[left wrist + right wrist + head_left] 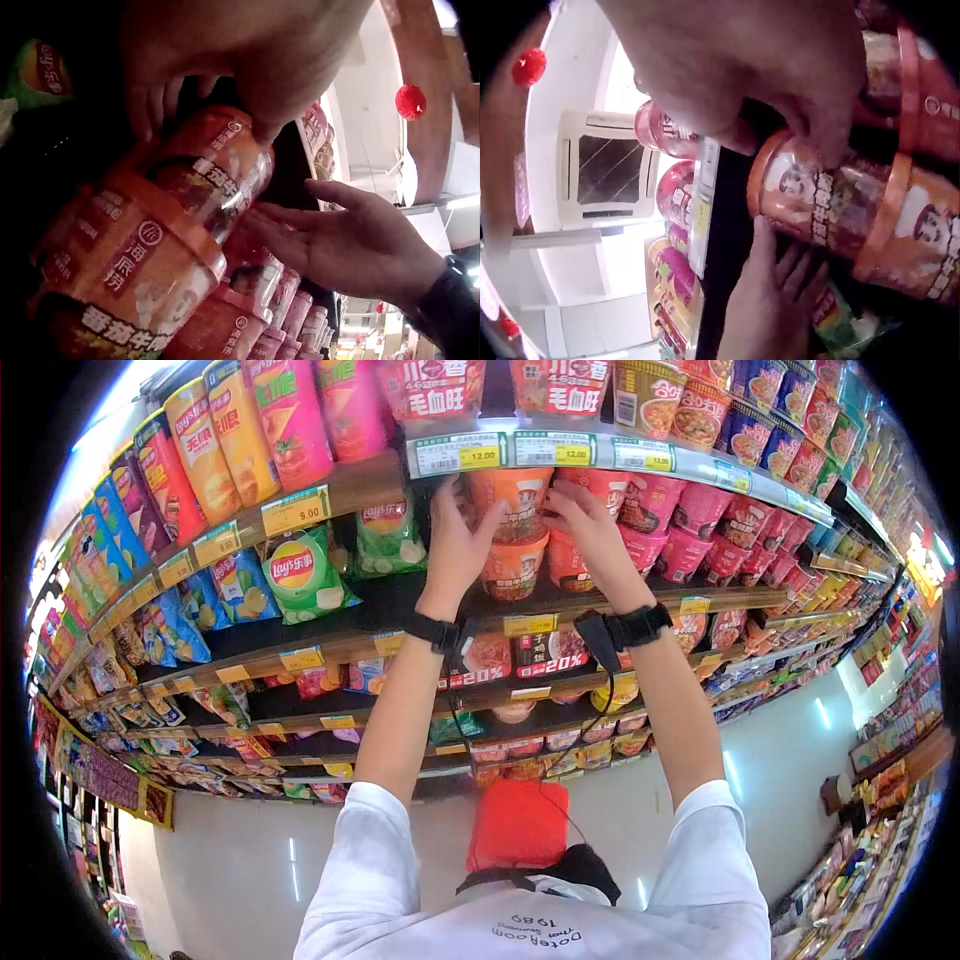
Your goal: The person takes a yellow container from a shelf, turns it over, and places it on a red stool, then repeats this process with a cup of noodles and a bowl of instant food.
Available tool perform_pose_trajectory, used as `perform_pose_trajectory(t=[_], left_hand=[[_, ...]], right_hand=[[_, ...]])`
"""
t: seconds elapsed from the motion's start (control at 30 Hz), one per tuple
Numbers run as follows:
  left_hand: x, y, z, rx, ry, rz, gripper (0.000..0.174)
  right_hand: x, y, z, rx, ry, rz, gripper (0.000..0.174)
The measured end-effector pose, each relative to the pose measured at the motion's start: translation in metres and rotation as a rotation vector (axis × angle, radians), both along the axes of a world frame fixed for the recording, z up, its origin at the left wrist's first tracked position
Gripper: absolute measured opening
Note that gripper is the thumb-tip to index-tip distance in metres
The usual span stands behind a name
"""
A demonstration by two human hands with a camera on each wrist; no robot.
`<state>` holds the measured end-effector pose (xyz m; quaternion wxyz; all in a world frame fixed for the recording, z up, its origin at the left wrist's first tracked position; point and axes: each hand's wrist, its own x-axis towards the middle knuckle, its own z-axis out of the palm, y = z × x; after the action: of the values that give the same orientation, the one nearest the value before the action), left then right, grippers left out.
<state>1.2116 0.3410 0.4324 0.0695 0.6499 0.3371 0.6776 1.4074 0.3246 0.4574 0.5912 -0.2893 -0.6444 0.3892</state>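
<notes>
In the head view, an orange noodle cup [513,495] stands on a similar orange cup [512,568] at the shelf front. My left hand [458,550] curls round the upper cup's left side, its thumb towards the front. My right hand [603,545] is at the right side, fingers fairly straight and fingertips close to it. The left wrist view shows the upper cup [217,169] under my left hand [232,60], with my right hand [360,240] opposite. In the right wrist view my left thumb lies by the cup's [810,191] rim; some fingertips are hidden.
Pink noodle cups [700,512] stand in stacks to the right. Green chip bags [305,575] lie to the left. Just above the hands runs a shelf edge with price labels [480,455], carrying larger cups [435,390]. More stocked shelves are below.
</notes>
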Motion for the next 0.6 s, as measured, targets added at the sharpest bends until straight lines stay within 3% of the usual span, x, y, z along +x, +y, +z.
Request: perform_pose_trajectory(t=[0.07, 0.17, 0.2, 0.3, 0.33, 0.47, 0.6], left_hand=[[-0.004, 0.016, -0.002, 0.018, -0.018, -0.062, 0.063], [-0.008, 0.031, 0.003, 0.016, 0.007, -0.051, 0.061], [-0.007, 0.028, 0.008, 0.004, -0.033, -0.142, 0.060], [-0.005, 0.023, 0.015, -0.104, 0.019, -0.133, 0.059], [-0.004, 0.022, 0.015, -0.063, 0.041, -0.056, 0.059], [-0.005, 0.024, 0.012, -0.063, 0.017, -0.072, 0.059], [-0.008, 0.008, 0.022, -0.105, -0.020, -0.126, 0.058]], right_hand=[[-0.009, 0.009, 0.004, -0.082, 0.022, -0.024, 0.041], [-0.021, 0.010, 0.008, 0.023, -0.101, -0.242, 0.044], [-0.024, 0.009, 0.011, -0.043, -0.152, -0.274, 0.053], [-0.033, 0.003, 0.016, -0.087, -0.135, -0.271, 0.059], [-0.035, 0.002, 0.018, -0.115, -0.094, -0.233, 0.062], [-0.040, -0.001, 0.018, -0.128, -0.073, -0.249, 0.068], [-0.035, 0.010, 0.012, -0.153, -0.081, -0.226, 0.062]])
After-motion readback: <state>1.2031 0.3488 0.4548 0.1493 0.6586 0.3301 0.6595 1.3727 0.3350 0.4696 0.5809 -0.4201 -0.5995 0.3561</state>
